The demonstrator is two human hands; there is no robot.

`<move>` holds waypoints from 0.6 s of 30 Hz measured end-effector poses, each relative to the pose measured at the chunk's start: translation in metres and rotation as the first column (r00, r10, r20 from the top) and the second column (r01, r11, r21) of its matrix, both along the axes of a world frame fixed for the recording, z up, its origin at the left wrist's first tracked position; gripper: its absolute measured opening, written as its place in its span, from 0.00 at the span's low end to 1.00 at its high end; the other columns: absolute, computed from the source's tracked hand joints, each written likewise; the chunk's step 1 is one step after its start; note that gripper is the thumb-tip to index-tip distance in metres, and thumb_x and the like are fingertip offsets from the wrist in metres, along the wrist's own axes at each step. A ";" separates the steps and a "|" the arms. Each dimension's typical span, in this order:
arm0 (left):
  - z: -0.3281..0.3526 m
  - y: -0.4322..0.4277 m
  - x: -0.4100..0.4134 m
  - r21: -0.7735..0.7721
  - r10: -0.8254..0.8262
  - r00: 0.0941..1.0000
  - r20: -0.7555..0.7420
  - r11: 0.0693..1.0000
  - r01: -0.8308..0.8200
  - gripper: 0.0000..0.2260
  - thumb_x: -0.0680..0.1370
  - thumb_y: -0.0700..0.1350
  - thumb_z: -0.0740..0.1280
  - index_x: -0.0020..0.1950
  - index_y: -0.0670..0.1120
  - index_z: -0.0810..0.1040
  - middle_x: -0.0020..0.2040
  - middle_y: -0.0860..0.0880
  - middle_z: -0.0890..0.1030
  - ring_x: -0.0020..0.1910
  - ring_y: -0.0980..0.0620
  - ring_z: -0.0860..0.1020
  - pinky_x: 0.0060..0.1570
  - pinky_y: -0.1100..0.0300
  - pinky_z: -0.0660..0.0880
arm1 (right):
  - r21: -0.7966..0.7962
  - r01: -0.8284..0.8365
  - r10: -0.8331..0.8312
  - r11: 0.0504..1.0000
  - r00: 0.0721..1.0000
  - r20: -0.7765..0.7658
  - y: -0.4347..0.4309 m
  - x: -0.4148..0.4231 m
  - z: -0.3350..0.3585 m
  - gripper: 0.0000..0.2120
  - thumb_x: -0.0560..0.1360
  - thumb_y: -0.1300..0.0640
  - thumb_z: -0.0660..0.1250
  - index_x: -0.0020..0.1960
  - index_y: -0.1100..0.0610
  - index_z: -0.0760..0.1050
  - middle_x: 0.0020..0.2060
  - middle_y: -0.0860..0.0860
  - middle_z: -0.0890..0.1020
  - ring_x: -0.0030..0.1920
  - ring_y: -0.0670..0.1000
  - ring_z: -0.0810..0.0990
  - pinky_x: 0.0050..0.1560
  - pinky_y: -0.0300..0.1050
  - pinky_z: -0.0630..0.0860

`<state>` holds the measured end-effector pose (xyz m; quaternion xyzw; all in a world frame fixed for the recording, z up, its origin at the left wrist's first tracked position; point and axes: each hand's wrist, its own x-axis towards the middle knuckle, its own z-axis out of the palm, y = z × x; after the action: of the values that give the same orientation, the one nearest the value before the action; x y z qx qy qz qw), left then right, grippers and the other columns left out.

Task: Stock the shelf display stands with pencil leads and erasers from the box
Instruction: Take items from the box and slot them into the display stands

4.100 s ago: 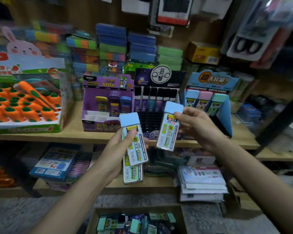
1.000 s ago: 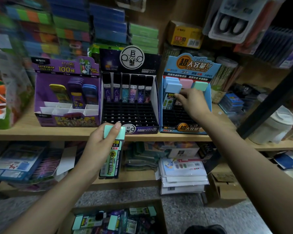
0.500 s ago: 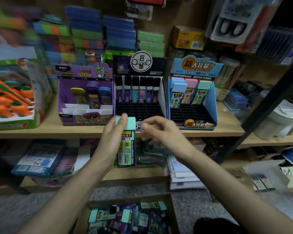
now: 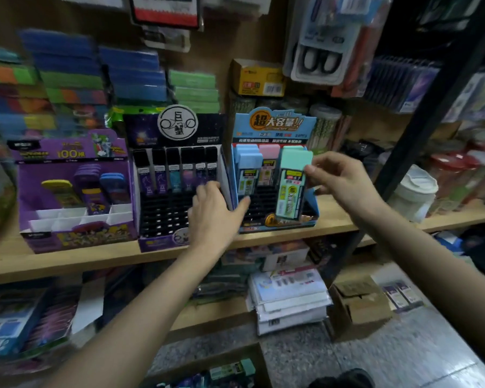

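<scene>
My right hand (image 4: 339,177) pinches a mint-capped pencil lead case (image 4: 291,183) by its top right edge and holds it upright over the right column of the blue display stand (image 4: 275,127). Blue-capped cases (image 4: 248,166) and a pink-capped case (image 4: 268,161) stand in that stand's back row. My left hand (image 4: 213,211) holds nothing; its fingers lie against the front wall between the blue stand and the black display stand (image 4: 177,130), which has a back row of dark lead tubes (image 4: 175,175). The cardboard box (image 4: 230,371) of mixed cases sits on the floor at the bottom.
A purple display stand (image 4: 67,163) with a few cases stands at the left on the wooden shelf (image 4: 67,261). Stacked coloured packs fill the back. A black shelf upright (image 4: 431,121) and a white cup (image 4: 412,191) are at the right. A small carton (image 4: 359,303) sits on the floor.
The mint-capped case passed from my left hand to my right, which lifted it to the blue stand. My left hand, now holding nothing, moved up to the stands' fronts.
</scene>
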<state>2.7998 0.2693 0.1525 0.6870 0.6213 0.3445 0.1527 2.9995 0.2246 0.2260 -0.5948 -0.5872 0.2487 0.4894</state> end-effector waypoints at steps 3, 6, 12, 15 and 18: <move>-0.015 0.002 0.017 0.023 0.074 0.982 -0.174 0.997 -0.071 0.29 0.75 0.62 0.63 0.65 0.41 0.67 0.60 0.42 0.73 0.60 0.42 0.71 0.56 0.50 0.68 | 0.046 0.078 -0.078 0.996 0.997 0.004 0.025 0.031 0.000 0.05 0.77 0.59 0.65 0.51 0.59 0.76 0.40 0.50 0.82 0.35 0.40 0.80 0.35 0.35 0.76; -0.029 0.000 0.023 0.089 0.122 0.948 -0.295 0.991 -0.099 0.25 0.77 0.61 0.59 0.63 0.42 0.69 0.57 0.44 0.76 0.58 0.44 0.73 0.55 0.52 0.67 | 0.098 0.123 -0.127 0.988 0.991 0.041 0.049 0.043 -0.007 0.06 0.78 0.59 0.64 0.52 0.60 0.76 0.42 0.50 0.81 0.37 0.39 0.79 0.35 0.30 0.74; -0.029 0.002 0.019 0.088 0.087 0.957 -0.276 0.994 -0.065 0.18 0.77 0.53 0.61 0.61 0.43 0.71 0.56 0.44 0.77 0.57 0.44 0.73 0.54 0.51 0.68 | 0.149 0.066 -0.094 0.987 0.977 0.189 0.076 0.043 -0.026 0.05 0.78 0.61 0.63 0.53 0.57 0.75 0.45 0.49 0.80 0.44 0.43 0.78 0.42 0.30 0.75; -0.029 0.001 0.016 0.070 0.056 0.963 -0.263 0.997 -0.039 0.20 0.77 0.52 0.61 0.64 0.43 0.69 0.59 0.45 0.76 0.59 0.44 0.72 0.57 0.51 0.67 | 0.158 -0.007 -0.032 0.987 0.968 0.248 0.080 0.041 -0.034 0.08 0.78 0.62 0.63 0.56 0.58 0.76 0.47 0.47 0.79 0.45 0.37 0.76 0.45 0.26 0.72; -0.029 0.000 0.014 0.075 0.036 0.965 -0.259 0.997 -0.017 0.19 0.77 0.51 0.61 0.65 0.43 0.69 0.59 0.45 0.76 0.59 0.44 0.72 0.58 0.51 0.67 | 0.151 -0.040 0.003 0.988 0.971 0.240 0.082 0.043 -0.035 0.08 0.78 0.62 0.63 0.55 0.56 0.76 0.46 0.42 0.79 0.44 0.33 0.76 0.44 0.25 0.72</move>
<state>2.8137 0.2695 0.1236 0.7229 0.6324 0.2755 0.0401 3.0420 0.3064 0.1911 -0.5741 -0.6658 0.1344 0.4572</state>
